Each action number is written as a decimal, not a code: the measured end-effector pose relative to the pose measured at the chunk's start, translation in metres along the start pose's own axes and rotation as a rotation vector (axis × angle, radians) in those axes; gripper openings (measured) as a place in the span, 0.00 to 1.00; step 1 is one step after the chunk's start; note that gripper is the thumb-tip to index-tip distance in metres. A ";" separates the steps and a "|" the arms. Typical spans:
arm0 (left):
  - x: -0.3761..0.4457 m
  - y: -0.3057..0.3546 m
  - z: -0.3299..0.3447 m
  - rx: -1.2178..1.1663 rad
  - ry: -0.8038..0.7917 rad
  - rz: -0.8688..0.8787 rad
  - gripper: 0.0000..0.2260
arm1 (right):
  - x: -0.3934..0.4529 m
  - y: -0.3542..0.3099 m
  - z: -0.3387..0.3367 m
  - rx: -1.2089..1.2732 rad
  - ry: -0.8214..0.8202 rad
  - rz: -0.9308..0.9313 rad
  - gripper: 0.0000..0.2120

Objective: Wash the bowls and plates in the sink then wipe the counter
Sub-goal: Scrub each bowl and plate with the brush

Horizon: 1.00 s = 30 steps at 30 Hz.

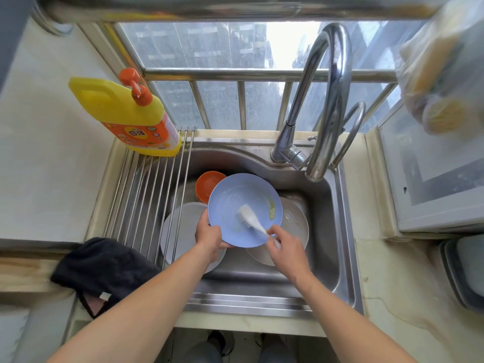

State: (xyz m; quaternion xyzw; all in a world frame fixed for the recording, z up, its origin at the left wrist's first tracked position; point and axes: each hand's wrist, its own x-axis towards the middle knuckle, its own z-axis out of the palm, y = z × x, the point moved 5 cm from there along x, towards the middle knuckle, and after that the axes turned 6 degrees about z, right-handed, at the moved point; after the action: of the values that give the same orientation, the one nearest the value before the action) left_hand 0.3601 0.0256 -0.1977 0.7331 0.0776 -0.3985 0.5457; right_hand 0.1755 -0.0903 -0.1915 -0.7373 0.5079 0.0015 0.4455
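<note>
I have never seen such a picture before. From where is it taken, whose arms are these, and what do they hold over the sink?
There is no machine here. One camera on a person's head looks down at their own arms. The left hand holds a blue plate by its rim, tilted over the steel sink. The right hand has its grip on a white brush, whose head touches the plate. An orange bowl and pale plates lie in the sink. A yellow soap bottle stands on a metal rack, with a dark cloth nearby.
</note>
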 end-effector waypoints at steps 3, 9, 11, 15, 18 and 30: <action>-0.001 0.003 0.000 -0.003 -0.005 -0.006 0.18 | 0.002 0.003 -0.011 0.049 0.126 0.089 0.02; -0.004 0.005 -0.003 0.003 0.001 -0.005 0.16 | -0.008 -0.022 -0.002 0.014 -0.085 -0.086 0.01; -0.007 0.006 -0.004 0.006 0.001 -0.003 0.18 | -0.004 -0.015 -0.015 0.066 0.070 0.046 0.04; -0.010 0.007 -0.006 0.003 0.025 -0.007 0.21 | -0.014 -0.026 -0.012 0.033 0.014 -0.016 0.06; -0.011 0.008 -0.008 -0.011 0.032 -0.014 0.20 | -0.026 -0.034 -0.001 0.016 -0.097 -0.105 0.06; -0.009 0.017 -0.015 0.007 0.057 0.012 0.20 | -0.019 -0.014 -0.015 0.008 0.103 0.045 0.05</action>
State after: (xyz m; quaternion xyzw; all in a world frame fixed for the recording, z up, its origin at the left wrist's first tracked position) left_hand 0.3709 0.0348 -0.1774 0.7465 0.0875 -0.3744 0.5430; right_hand 0.1700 -0.0851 -0.1651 -0.7229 0.5467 -0.0285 0.4215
